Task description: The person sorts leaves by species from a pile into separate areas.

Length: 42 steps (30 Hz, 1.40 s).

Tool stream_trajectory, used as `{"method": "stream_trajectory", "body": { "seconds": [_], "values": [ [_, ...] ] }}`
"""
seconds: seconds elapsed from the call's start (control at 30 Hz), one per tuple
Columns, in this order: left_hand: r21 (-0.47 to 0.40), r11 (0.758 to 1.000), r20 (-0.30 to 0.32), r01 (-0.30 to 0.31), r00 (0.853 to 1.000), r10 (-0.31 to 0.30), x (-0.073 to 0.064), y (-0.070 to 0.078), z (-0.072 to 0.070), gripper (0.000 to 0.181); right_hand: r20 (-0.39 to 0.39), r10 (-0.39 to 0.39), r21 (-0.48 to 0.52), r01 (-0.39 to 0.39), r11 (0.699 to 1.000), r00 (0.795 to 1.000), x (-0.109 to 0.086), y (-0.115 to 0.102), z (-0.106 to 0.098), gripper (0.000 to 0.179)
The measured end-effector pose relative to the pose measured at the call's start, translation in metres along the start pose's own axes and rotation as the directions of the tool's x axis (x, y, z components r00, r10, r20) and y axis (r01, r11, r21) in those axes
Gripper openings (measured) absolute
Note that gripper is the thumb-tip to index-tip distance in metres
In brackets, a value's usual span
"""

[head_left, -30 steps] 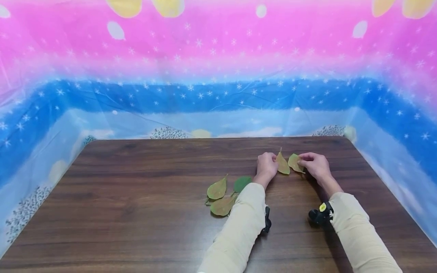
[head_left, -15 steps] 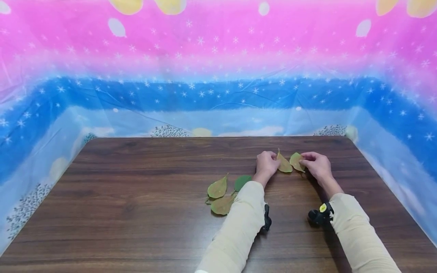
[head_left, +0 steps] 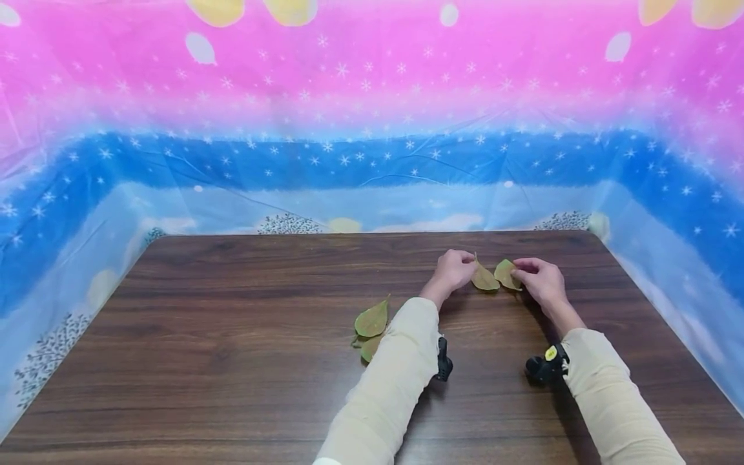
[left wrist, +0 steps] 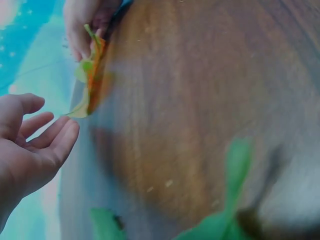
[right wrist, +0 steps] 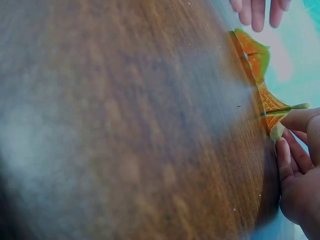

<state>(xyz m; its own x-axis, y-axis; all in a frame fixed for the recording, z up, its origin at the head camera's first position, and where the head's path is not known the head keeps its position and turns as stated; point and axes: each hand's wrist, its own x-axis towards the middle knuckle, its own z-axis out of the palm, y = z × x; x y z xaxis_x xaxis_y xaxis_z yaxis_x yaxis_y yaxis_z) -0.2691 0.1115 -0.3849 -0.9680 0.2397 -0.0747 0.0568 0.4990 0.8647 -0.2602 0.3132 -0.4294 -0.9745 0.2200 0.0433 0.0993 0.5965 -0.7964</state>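
Fingers loosely straight and thumb held apart, the left hand [head_left: 456, 269] pinches nothing; its fingertips sit right beside the left-hand leaf [head_left: 485, 278], and whether one of them touches it I cannot tell. Opposite, the right hand [head_left: 540, 283] pinches the right-hand leaf [head_left: 507, 276] between thumb and fingers. Both yellowish-green leaves are near the far edge of the wood-grain table [head_left: 232, 374], laid side by side, their facing edges meeting or nearly so (which one overlaps, if either does, is unclear from these angles).

To handle this pair well, I would keep the right pinch light and close to the rim, since a thin blade probably creases or tears under a hard squeeze. Small nudges with a flat fingertip should shift the left-hand leaf more gently than gripping it by the stem. Letting go slowly would help too, because a leaf this light may drag along with a finger.

The left sleeve [head_left: 378, 387] needs watching: it passes over the upper spare leaf's neighbour, the lower spare leaf [head_left: 369, 351], hiding part of it, while the upper spare leaf [head_left: 371, 320] shows more fully.
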Motion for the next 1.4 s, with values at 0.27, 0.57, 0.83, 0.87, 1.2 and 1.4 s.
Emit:
{"method": "stream_trajectory", "body": {
  "seconds": [0.27, 0.57, 0.83, 0.87, 1.2, 1.4],
  "values": [
    [0.068, 0.992, 0.110, -0.108, 0.989, 0.100, -0.009, 0.016, -0.040, 0.033, 0.053, -0.003, 0.029, 0.002, 1.000, 0.999, 0.001, -0.005, -0.007, 0.038],
    [0.207, 0.947, 0.246, -0.245, 0.950, 0.192, -0.025, 0.009, -0.090, 0.037, 0.103, -0.030, 0.059, 0.024, 0.998, 0.994, 0.001, -0.014, -0.014, 0.040],
    [0.277, 0.921, 0.295, -0.272, 0.937, 0.188, -0.047, -0.019, -0.106, 0.036, 0.096, -0.149, -0.084, 0.157, 0.984, 0.984, 0.001, -0.026, -0.017, 0.037],
    [0.290, 0.913, 0.305, -0.288, 0.932, 0.197, -0.050, -0.021, -0.107, 0.036, 0.093, -0.179, -0.106, 0.188, 0.976, 0.980, 0.000, -0.029, -0.017, 0.036],
    [0.335, 0.840, 0.407, -0.427, 0.869, 0.280, -0.083, -0.043, -0.120, 0.038, 0.154, -0.383, -0.195, 0.408, 0.892, 0.911, -0.015, -0.058, -0.001, 0.029],
    [0.356, 0.826, 0.358, -0.436, 0.880, 0.310, -0.099, -0.062, -0.133, 0.037, 0.207, -0.460, -0.206, 0.498, 0.842, 0.864, -0.026, -0.073, 0.008, 0.026]
  ]
}}
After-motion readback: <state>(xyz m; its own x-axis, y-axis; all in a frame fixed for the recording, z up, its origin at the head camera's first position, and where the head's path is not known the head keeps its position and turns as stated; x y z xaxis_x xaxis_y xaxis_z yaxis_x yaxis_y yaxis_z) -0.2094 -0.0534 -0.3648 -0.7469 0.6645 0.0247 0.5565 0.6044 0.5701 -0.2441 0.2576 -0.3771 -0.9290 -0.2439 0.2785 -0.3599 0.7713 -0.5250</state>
